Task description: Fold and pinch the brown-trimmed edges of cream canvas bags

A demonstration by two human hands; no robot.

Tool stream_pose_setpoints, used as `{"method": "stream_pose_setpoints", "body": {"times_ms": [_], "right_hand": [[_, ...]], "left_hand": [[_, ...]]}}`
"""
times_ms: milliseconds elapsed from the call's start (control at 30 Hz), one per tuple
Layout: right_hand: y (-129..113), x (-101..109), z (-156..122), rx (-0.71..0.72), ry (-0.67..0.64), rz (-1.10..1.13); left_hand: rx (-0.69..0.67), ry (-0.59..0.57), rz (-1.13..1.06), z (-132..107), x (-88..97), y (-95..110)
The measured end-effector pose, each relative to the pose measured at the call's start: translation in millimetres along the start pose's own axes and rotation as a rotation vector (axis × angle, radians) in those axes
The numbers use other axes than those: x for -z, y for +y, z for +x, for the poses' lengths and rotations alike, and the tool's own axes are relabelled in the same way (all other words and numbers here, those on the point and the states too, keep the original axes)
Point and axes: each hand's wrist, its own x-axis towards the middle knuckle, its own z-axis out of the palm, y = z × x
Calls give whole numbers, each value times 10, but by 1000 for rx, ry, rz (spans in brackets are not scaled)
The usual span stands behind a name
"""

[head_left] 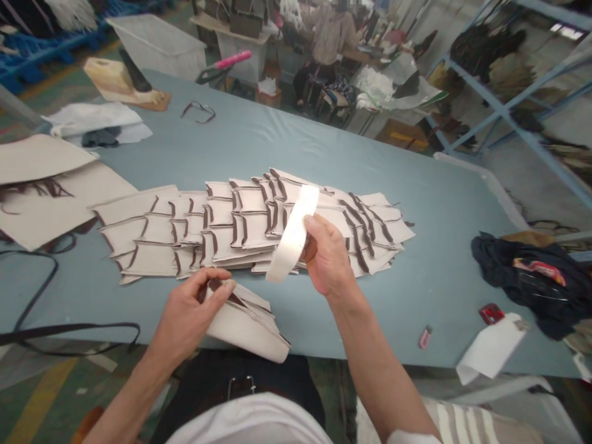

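Observation:
My left hand (187,311) grips a folded bundle of beige panels (247,327) edged with dark brown strips, just above the table's near edge. My right hand (326,256) is raised over the middle of the table, shut on a looped white band (292,234), possibly tape. Part of the band is hidden by my fingers. Below both hands, a wide fanned stack of similar beige panels (222,240) with brown edging lies overlapping on the blue-grey table (259,142). My right hand is above the stack, and I cannot tell whether it touches it.
Large beige sheets (46,197) lie at the left, with a dark cord (60,333) near the front. Dark cloth (522,277), a pink lighter (425,337) and white paper (490,348) lie at the right. A co-worker (328,37) sits beyond the table.

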Motion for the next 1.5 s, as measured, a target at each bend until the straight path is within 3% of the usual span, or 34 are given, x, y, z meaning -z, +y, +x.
{"method": "stream_pose_setpoints", "body": {"times_ms": [100, 267, 400, 467, 600, 700, 967, 1167, 1333, 1400, 1500], "right_hand": [[24, 148, -52, 105, 100, -77], [66, 419, -178, 147, 213, -140], [147, 475, -269, 119, 259, -181], [196, 443, -294, 105, 273, -201], [301, 293, -304, 88, 255, -191], [377, 160, -306, 78, 226, -212], [527, -89, -303, 218, 245, -479], [545, -229, -250, 364, 225, -622], [457, -74, -217, 416, 125, -628], [445, 68, -177, 342, 81, -597], [477, 258, -137, 70, -106, -456]], "left_hand": [[-140, 10, 112, -52, -33, -43], [-207, -176, 119, -103, -127, -126], [-205, -34, 132, -30, -230, -37], [-217, -10, 105, 15, -285, 64], [-308, -80, 180, 1, -403, 232], [-341, 10, 310, -74, -514, 285], [-144, 5, 566, -51, -784, 523], [-131, -14, 360, 107, -815, 463], [-147, -146, 94, 251, -634, 416], [-120, -217, -17, 298, -526, 423], [-53, -291, -163, 347, -396, 406]]}}
